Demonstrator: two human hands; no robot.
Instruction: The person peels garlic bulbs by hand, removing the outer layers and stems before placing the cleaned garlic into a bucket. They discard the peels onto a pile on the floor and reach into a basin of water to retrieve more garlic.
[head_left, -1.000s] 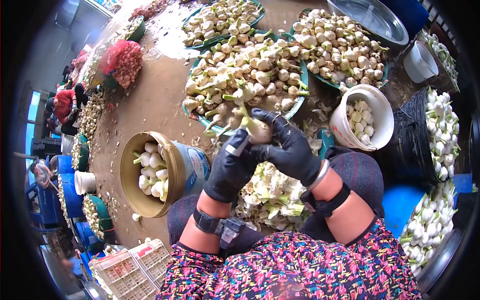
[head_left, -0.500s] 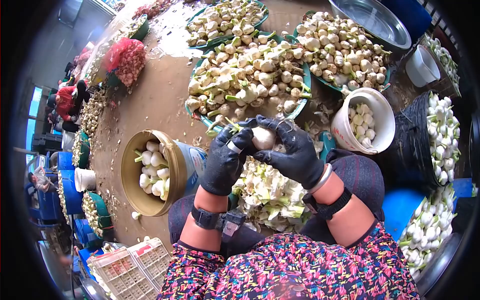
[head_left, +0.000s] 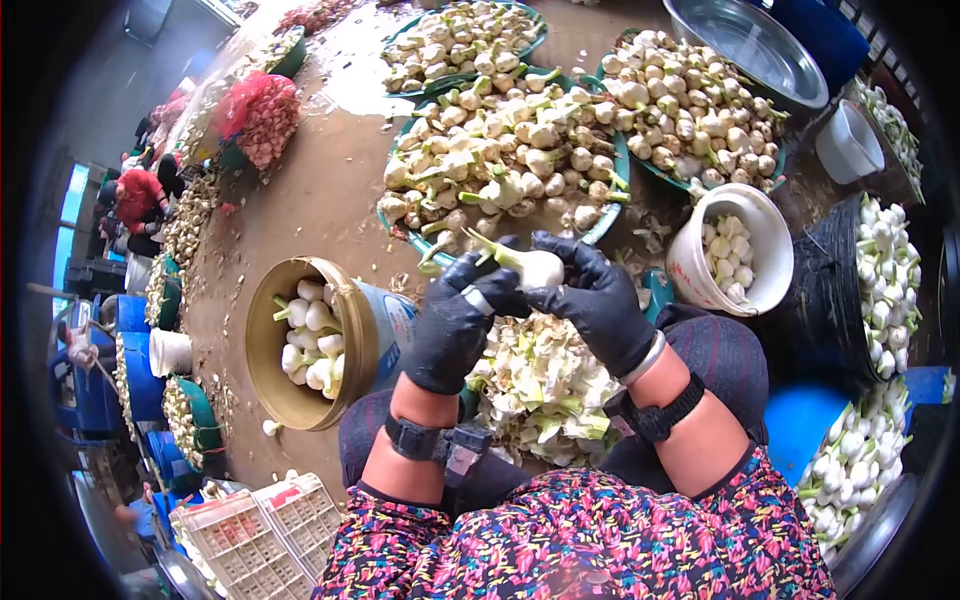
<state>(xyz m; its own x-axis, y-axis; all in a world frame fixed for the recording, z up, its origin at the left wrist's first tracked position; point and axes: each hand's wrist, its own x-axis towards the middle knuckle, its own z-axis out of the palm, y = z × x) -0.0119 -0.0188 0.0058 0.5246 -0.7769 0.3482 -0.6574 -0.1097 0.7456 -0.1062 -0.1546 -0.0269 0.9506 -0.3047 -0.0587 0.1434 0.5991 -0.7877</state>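
While both forearms (head_left: 402,462) slant forward and inward, the gloved left hand (head_left: 448,325) and right hand (head_left: 612,315) meet above leafy peelings (head_left: 540,395), fingers (head_left: 498,290) curled and clamped on a white garlic bulb (head_left: 541,268), stem (head_left: 487,247) pointing leftward.

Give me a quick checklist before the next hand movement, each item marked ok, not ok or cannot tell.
1. Round white garlic bulb with green stem supported: ok, held between the black-gloved left hand and black-gloved right hand.
2. Its visible side free of brown skin: ok, looks white.
3. Its underside clean: cannot tell, hidden.
4. Mouth of the round blue-and-white bucket with gold interior uncovered: ok, white bulbs show inside.
5. Brown floor beside that bucket clear: not ok, a small white piece lies there.
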